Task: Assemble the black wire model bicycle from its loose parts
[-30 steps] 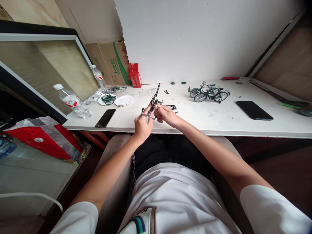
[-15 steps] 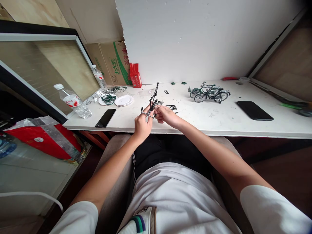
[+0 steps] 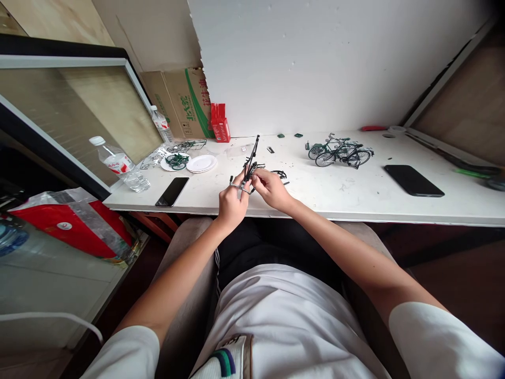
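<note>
My left hand (image 3: 232, 204) is closed round the handlebar end of a black model bicycle frame (image 3: 253, 156), which it holds up over the front of the table. Silver handlebars stick out on both sides of the fingers. My right hand (image 3: 272, 188) pinches at the middle of the same frame; whether a small part sits between its fingertips is hidden. Just behind the right hand lie a black wheel part (image 3: 279, 173) and other small dark pieces. Further right stand finished-looking model bicycles (image 3: 343, 151), one green and one black.
On the left of the white table (image 3: 323, 197) are a phone (image 3: 172, 191), white plates (image 3: 201, 163), green bicycle parts (image 3: 177, 161), a water bottle (image 3: 120, 164) and a red box (image 3: 220, 123). A black tablet-like slab (image 3: 413, 180) lies at the right.
My right hand has shifted slightly, its fingers now drawn together higher on the frame. The left hand keeps its hold, and the view has moved a little.
</note>
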`<state>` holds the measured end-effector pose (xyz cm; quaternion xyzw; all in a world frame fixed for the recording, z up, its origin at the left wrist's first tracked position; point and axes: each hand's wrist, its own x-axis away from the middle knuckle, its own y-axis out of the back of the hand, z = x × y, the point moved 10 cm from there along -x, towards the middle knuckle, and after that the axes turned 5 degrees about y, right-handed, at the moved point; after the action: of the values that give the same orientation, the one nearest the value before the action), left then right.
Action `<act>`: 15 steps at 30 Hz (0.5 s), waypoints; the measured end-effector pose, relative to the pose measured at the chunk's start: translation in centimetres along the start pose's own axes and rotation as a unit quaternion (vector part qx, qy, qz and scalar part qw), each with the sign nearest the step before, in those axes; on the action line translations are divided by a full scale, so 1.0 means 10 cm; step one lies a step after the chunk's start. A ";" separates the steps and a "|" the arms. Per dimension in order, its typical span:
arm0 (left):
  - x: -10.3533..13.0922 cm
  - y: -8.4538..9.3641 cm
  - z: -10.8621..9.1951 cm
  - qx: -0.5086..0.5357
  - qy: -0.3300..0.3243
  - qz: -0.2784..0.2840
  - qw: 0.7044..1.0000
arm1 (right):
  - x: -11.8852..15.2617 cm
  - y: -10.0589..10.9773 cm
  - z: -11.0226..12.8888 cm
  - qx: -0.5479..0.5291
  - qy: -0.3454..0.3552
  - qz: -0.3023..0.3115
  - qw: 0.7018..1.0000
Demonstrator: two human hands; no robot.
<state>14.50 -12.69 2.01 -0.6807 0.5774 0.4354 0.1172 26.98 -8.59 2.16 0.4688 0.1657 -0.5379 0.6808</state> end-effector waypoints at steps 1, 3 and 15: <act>0.00 0.00 -0.01 -0.002 -0.003 -0.001 1.000 | 0.00 0.00 -0.01 -0.014 -0.006 -0.002 1.000; 0.00 0.00 -0.01 -0.003 -0.004 -0.001 1.000 | 0.00 -0.02 -0.03 -0.037 -0.020 -0.002 0.999; 0.00 -0.01 0.05 -0.014 0.007 -0.001 1.000 | 0.04 -0.17 -0.22 -0.207 -0.128 0.006 0.970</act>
<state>14.34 -12.37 1.70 -0.6859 0.5712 0.4386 0.1048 26.23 -6.99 -0.06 0.2459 0.1818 -0.5435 0.7817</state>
